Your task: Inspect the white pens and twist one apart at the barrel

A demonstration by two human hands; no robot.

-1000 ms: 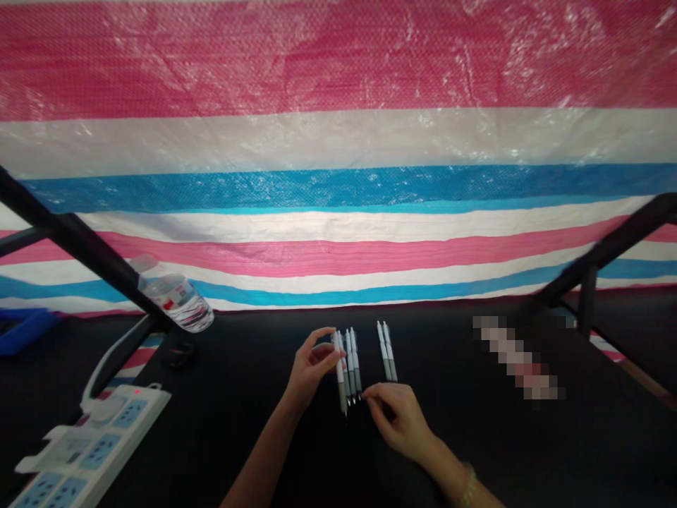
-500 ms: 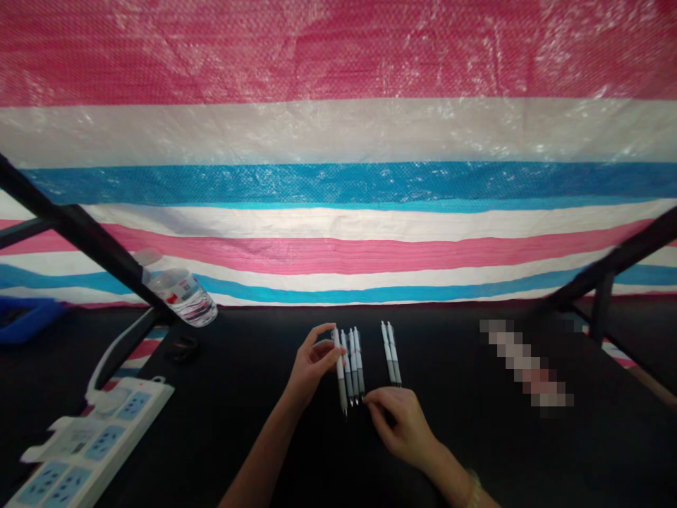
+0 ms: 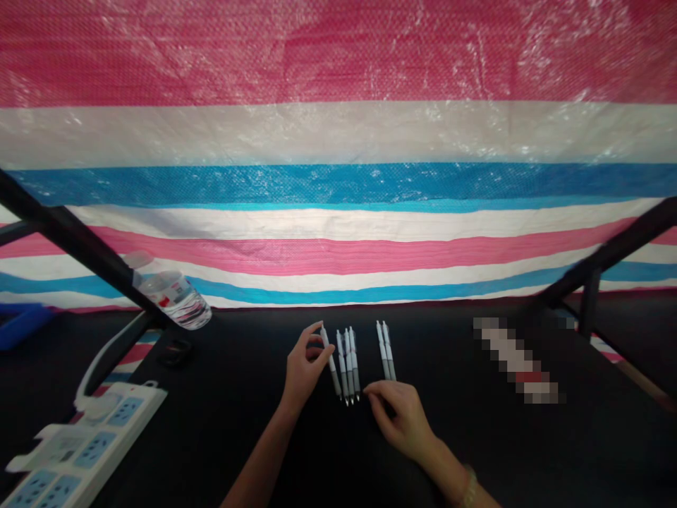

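Observation:
Between the thumb and fingers of my left hand is a white pen with a grey grip, its tip pointing toward me. Just right of it, several similar pens lie side by side on the black table. Farther right, two more pens lie together, their lower ends close to my right hand. My right hand's fingers are curled, with thumb and index tips pressed together near the tips of the middle group; whether anything is between them is too small to tell.
On the left are a white power strip, a clear water bottle and a small black object. A blue tray sits far left. A pixelated item lies right. Black frame bars and striped sheeting stand behind.
My left hand has moved left with its pen, opening a gap between that pen and the middle group. My right hand has barely moved. The view has shifted slightly.

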